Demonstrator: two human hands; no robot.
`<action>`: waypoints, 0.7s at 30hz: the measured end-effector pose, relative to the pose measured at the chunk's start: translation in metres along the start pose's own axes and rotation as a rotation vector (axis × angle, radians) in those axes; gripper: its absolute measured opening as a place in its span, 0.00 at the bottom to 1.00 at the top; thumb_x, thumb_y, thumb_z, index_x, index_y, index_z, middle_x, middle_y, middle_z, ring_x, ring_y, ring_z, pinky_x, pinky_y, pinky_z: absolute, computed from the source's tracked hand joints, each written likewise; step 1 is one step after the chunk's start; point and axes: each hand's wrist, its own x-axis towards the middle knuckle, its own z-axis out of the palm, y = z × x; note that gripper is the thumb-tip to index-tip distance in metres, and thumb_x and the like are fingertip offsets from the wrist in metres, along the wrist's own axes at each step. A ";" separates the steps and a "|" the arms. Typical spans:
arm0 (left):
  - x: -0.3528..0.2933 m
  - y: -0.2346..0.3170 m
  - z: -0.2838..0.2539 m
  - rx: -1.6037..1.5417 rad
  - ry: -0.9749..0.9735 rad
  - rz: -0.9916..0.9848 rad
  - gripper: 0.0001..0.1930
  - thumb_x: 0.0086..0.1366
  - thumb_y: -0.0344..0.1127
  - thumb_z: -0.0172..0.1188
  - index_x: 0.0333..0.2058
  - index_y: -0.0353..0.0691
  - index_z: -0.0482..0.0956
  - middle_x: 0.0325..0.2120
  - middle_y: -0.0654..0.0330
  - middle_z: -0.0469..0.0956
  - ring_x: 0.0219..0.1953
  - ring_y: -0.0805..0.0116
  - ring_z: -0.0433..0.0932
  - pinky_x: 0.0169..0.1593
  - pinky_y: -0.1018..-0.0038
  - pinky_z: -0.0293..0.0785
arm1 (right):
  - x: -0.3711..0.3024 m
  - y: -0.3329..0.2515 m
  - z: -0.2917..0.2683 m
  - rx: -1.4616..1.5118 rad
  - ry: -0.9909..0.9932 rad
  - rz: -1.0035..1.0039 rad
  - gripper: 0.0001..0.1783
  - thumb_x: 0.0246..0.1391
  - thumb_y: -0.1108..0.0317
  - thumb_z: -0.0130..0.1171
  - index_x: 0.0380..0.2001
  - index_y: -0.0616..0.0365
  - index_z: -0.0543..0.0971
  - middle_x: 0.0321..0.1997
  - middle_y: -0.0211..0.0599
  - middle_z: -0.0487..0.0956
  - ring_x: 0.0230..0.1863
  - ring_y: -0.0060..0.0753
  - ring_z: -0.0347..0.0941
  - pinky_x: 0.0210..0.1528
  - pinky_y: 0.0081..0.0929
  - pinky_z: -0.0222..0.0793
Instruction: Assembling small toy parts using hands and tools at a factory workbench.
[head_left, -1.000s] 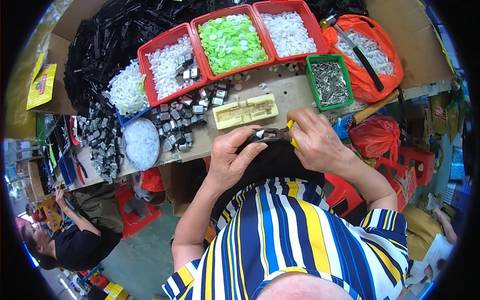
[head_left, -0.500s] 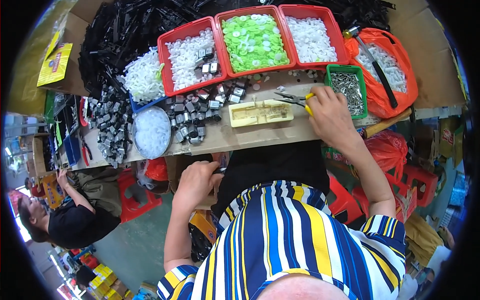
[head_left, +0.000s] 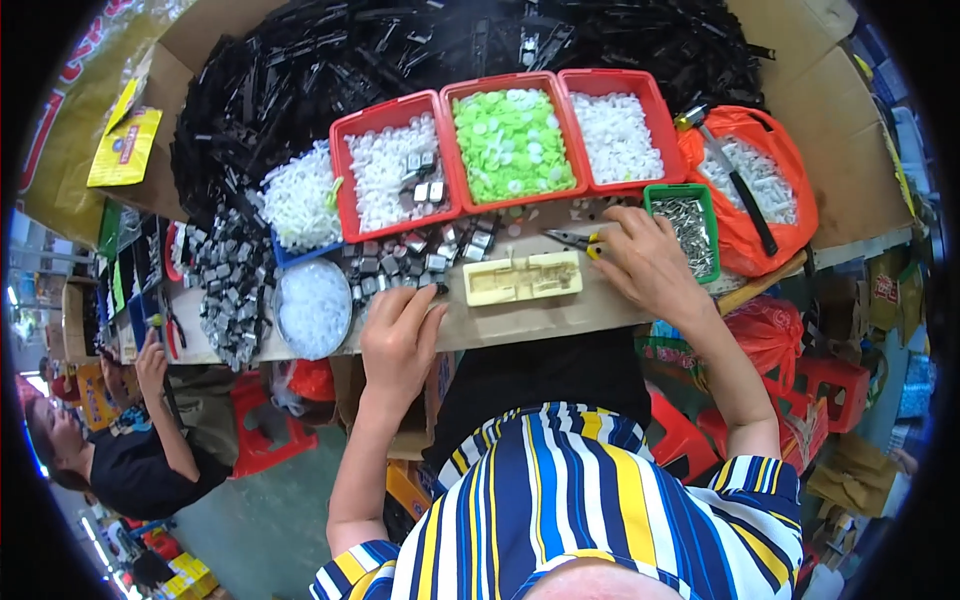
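My right hand is closed around the yellow handles of a pair of long-nose pliers, whose dark jaws point left above the table. My left hand is at the table's front edge, by a pile of small silver motors. Its fingers are bent together, and a small dark thing shows at the fingertips; what it is I cannot make out. Between my hands lies a pale yellow block-shaped fixture with recesses cut in its top, and no part is plainly visible in them.
Red trays of white and green plastic pieces stand behind, with a green box of metal pins. At right are an orange bag and a hammer. A clear dish sits left. Black parts heap behind; another person sits left.
My left hand has risen from below the table edge to the motor pile. My right hand still holds the pliers, now drawn in closer to the palm. The view has tilted, showing more of the far table.
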 end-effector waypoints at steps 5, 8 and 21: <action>-0.045 -0.009 0.004 0.178 0.094 -0.101 0.14 0.56 0.26 0.70 0.42 0.35 0.83 0.33 0.57 0.76 0.31 0.58 0.74 0.36 0.65 0.72 | 0.060 0.038 -0.030 -0.030 0.218 -0.040 0.08 0.54 0.69 0.64 0.35 0.61 0.79 0.42 0.42 0.79 0.44 0.47 0.76 0.45 0.41 0.71; -0.059 -0.011 0.005 0.214 0.128 -0.132 0.14 0.56 0.25 0.70 0.43 0.35 0.83 0.36 0.55 0.76 0.33 0.57 0.74 0.37 0.65 0.72 | 0.120 0.080 -0.026 -0.080 0.355 -0.107 0.04 0.53 0.73 0.59 0.32 0.60 0.79 0.37 0.41 0.77 0.42 0.46 0.76 0.42 0.43 0.72; -0.059 -0.012 0.020 0.155 0.168 -0.303 0.16 0.59 0.21 0.67 0.47 0.33 0.81 0.41 0.50 0.76 0.38 0.56 0.79 0.41 0.68 0.78 | 0.284 0.102 0.012 -0.187 0.380 -0.169 0.11 0.57 0.75 0.59 0.43 0.60 0.82 0.43 0.42 0.78 0.46 0.46 0.78 0.47 0.38 0.77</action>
